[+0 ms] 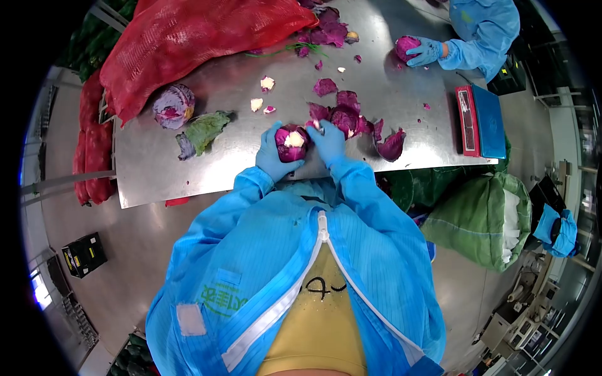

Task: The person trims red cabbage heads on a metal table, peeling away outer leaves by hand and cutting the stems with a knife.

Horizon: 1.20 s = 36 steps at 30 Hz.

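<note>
My left hand (269, 158), in a blue glove, is wrapped round a purple cabbage (301, 152) at the table's near edge. A pale cut patch shows on the cabbage's upper side. Just right of it, my right hand (329, 144), also gloved, has its fingers closed; a small pale bit shows at the fingertips, too small to name. Purple cabbage leaves (345, 118) lie in a heap beyond the right hand. A curled loose leaf (391, 145) rests farther right. To the left are a whole purple cabbage (174, 106) and a green outer leaf (208, 130).
A large red mesh sack (200, 44) covers the table's far left. Pale core pieces (256, 104) lie on the metal table (238, 147). A co-worker's gloved hand (427, 51) holds another cabbage (407, 48). A blue-and-red box (488, 122) stands at the right edge, near a green sack (470, 219).
</note>
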Each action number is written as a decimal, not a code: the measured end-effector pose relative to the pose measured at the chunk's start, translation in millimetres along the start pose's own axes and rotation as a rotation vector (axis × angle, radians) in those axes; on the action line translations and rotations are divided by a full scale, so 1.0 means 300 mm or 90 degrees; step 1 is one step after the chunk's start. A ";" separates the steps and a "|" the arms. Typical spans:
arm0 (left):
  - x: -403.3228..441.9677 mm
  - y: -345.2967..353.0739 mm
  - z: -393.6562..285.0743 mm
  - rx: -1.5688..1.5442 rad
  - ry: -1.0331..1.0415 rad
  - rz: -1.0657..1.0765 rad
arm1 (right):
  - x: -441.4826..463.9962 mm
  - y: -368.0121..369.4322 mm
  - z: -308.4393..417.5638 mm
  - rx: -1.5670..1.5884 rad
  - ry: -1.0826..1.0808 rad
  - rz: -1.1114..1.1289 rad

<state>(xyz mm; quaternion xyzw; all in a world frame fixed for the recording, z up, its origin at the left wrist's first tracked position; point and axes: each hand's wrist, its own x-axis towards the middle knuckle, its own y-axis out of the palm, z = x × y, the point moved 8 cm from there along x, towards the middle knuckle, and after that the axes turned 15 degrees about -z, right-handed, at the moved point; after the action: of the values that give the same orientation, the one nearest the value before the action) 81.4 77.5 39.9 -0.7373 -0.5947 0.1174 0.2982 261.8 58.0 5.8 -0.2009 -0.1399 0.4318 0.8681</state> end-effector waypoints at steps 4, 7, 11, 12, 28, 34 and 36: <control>-0.004 -0.018 -0.006 -0.085 -0.008 -0.002 | 0.046 -0.025 0.006 -0.091 0.061 -0.014; -0.004 -0.012 0.010 -0.123 0.002 0.001 | 0.030 -0.032 -0.010 -0.071 0.067 -0.032; -0.020 -0.024 0.031 -0.168 0.027 0.000 | 0.010 -0.094 -0.048 -0.142 0.111 -0.082; -0.007 -0.022 0.039 -0.167 0.031 -0.005 | 0.035 -0.118 -0.045 -0.162 0.102 -0.108; -0.032 0.006 0.110 -0.370 -0.063 0.077 | 0.023 0.076 0.163 -0.024 -0.118 0.294; -0.042 -0.005 0.087 -0.340 -0.051 0.082 | 0.008 0.069 0.174 -0.240 -0.218 0.214; -0.038 -0.003 0.107 -0.281 -0.021 0.065 | 0.063 0.042 0.042 -0.180 -0.034 0.048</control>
<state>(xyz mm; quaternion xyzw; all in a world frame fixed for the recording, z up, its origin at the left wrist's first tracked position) 60.7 76.4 12.8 -0.8118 -0.5727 0.0113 0.1134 259.0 82.9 12.3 -0.3149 -0.2147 0.4454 0.8102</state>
